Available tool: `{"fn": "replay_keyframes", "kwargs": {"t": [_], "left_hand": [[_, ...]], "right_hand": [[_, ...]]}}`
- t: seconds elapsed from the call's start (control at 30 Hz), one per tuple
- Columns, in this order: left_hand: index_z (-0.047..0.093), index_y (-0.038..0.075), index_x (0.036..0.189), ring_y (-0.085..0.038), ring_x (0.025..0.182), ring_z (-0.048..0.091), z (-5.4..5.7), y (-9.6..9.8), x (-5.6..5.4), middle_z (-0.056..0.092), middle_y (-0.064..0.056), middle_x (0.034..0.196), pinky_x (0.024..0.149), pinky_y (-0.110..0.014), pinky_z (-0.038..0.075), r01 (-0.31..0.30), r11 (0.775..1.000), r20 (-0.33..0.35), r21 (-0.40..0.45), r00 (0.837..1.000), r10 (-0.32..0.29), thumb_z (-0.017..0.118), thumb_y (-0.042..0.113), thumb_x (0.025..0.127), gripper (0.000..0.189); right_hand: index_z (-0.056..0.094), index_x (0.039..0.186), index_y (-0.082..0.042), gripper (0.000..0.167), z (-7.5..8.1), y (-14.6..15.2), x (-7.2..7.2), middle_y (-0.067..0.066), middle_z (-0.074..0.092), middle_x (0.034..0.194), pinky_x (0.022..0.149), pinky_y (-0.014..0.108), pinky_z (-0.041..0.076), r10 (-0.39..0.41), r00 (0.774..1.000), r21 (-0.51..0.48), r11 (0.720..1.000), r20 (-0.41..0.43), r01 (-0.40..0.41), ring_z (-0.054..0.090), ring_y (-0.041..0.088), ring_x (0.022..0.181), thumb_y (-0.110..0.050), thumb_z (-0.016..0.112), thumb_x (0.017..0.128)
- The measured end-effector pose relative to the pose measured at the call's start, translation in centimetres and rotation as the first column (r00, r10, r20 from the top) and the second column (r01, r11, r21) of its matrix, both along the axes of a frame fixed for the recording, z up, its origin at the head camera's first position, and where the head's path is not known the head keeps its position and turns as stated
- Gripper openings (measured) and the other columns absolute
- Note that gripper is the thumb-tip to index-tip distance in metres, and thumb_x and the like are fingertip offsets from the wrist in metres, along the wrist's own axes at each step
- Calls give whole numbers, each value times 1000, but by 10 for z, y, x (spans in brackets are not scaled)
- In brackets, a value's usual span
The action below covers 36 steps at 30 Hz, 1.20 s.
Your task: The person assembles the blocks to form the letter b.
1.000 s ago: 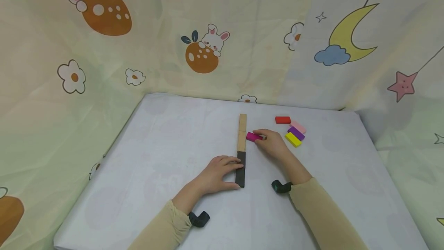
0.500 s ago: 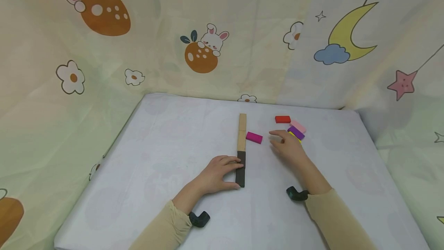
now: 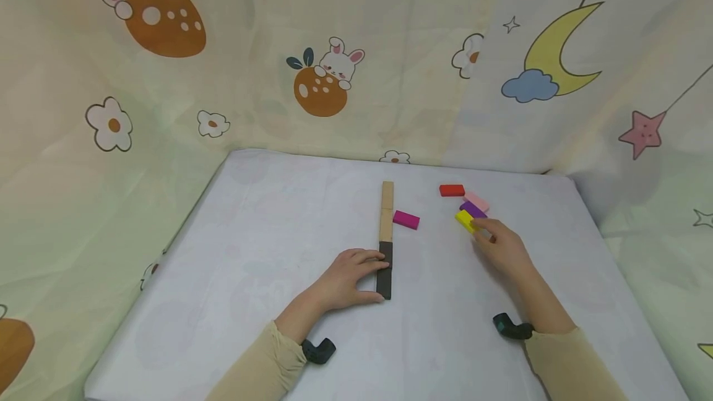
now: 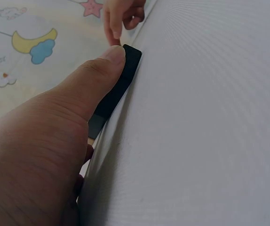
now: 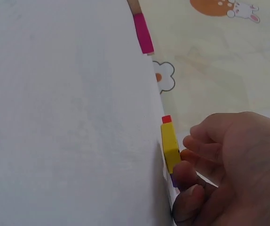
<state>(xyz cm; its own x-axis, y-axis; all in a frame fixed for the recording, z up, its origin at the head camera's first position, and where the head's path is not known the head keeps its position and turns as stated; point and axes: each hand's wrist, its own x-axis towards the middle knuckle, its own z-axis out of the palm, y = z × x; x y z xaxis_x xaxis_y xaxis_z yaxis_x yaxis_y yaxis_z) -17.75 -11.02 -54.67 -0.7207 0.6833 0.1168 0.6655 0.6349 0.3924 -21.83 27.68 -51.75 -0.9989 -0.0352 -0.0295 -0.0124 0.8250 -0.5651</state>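
Observation:
A straight row of blocks runs away from me in the head view: wooden blocks (image 3: pixel 387 209) at the far end, black blocks (image 3: pixel 384 283) at the near end. My left hand (image 3: pixel 350 278) rests on the black part, fingertips on top and the extended thumb (image 4: pixel 90 82) at its near end. A magenta block (image 3: pixel 406 219) lies right of the row, its left end against or very close to the wood. Farther right, my right hand (image 3: pixel 504 250) pinches the near end of a yellow block (image 5: pixel 169 145); the fingers hide that end.
Beyond the yellow block lie a purple block (image 3: pixel 474 208), a pink block (image 3: pixel 476 201) and a red block (image 3: pixel 452 190), close together. The white-covered table (image 3: pixel 250 215) is backed by a printed cloth (image 3: pixel 406 98). Each wrist wears a black camera (image 3: pixel 319 351).
My right hand has let go of the magenta block beside the row and moved right to the yellow block. The left hand keeps its place on the black blocks.

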Motion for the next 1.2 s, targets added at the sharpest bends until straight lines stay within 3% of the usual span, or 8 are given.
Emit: {"fn": "replay_keyframes", "kwargs": {"t": [0.17,0.37,0.5,0.67,0.83,1.03,1.2], "left_hand": [[50,33,144,-16,140,39,-2,-1,-1,43,12,151,118,-42,29,2,1000,3,3,1000,-2,62,64,87,66],[49,35,144,-15,140,38,-3,-1,-2,43,13,151,118,-42,29,0,1000,-1,-2,1000,0,61,65,87,66],[49,34,144,-16,140,38,-3,-1,-2,43,13,150,118,-42,30,0,1000,-4,2,1000,0,61,65,87,66],[49,34,144,-16,140,39,-3,0,-2,44,12,150,118,-42,29,6,1000,-8,4,1000,-6,62,65,87,66],[50,34,144,-16,140,39,-2,0,-2,44,12,150,118,-42,29,10,1000,-11,5,1000,-10,62,64,87,66],[50,33,144,-18,139,39,-1,-1,-1,44,12,150,117,-43,30,11,1000,-21,15,1000,-11,61,64,88,66],[51,32,143,-17,138,40,0,-1,-1,45,11,149,117,-42,30,14,1000,-29,19,999,-13,62,63,88,65]], "right_hand": [[63,131,-12,35,-3,-4,3,15,51,140,89,52,53,35,999,-4,999,-27,-35,55,35,109,-29,53,102],[61,133,-14,39,1,-6,-1,12,51,135,72,31,50,78,997,-10,997,-16,-78,53,27,96,-32,58,100],[49,145,-18,54,4,-1,-14,11,48,140,70,27,49,102,994,-14,995,41,-102,51,26,94,-31,66,95],[34,154,-23,75,6,5,-30,15,46,141,85,39,52,165,975,-2,986,150,-167,49,29,104,-33,71,90],[33,155,-21,78,7,5,-35,20,38,151,103,60,45,183,964,-3,983,193,-186,49,36,117,-33,72,89],[35,153,-18,73,6,3,-36,20,37,153,106,61,42,189,967,0,981,172,-192,48,38,121,-30,70,91],[35,153,-16,73,7,2,-35,21,41,150,104,60,43,193,969,4,981,151,-196,47,36,116,-29,71,91]]}}
